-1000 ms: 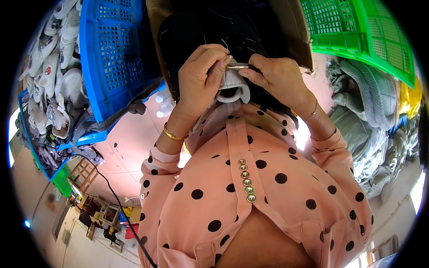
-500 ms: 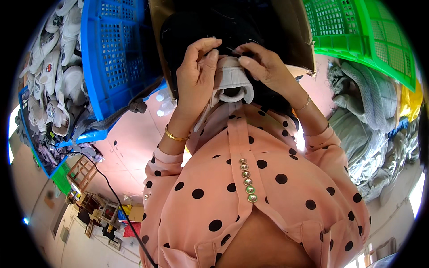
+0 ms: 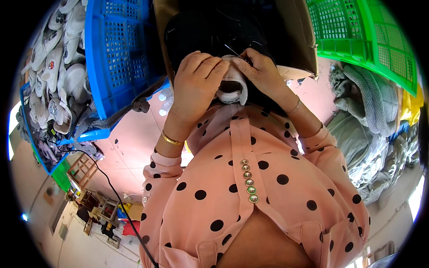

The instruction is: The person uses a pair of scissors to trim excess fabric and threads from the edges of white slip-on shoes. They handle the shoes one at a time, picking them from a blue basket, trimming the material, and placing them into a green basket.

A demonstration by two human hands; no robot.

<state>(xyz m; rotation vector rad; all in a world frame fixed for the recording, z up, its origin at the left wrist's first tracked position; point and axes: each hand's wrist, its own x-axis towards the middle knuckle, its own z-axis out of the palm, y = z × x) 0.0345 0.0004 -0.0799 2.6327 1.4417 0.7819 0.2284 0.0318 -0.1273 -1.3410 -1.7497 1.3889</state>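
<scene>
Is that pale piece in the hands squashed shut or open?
Open: a dark hollow shows in the near end of the pale piece.

Floor [image 3: 129, 147] pinkish, smooth, crossed by thin lines, paler where light falls. Lower left: slatted wooden frame [image 3: 82, 169], chair-like; near it, jumble of wooden furniture [image 3: 106, 209], details too small to make out. Wall [image 3: 87, 245] off-white along lower left; second pale wall [image 3: 395, 196] at right. White glare [image 3: 418, 196] at right rim, window-like. Small bluish-white light [image 3: 24, 217] at left rim. Daylight-bright overall.
</scene>
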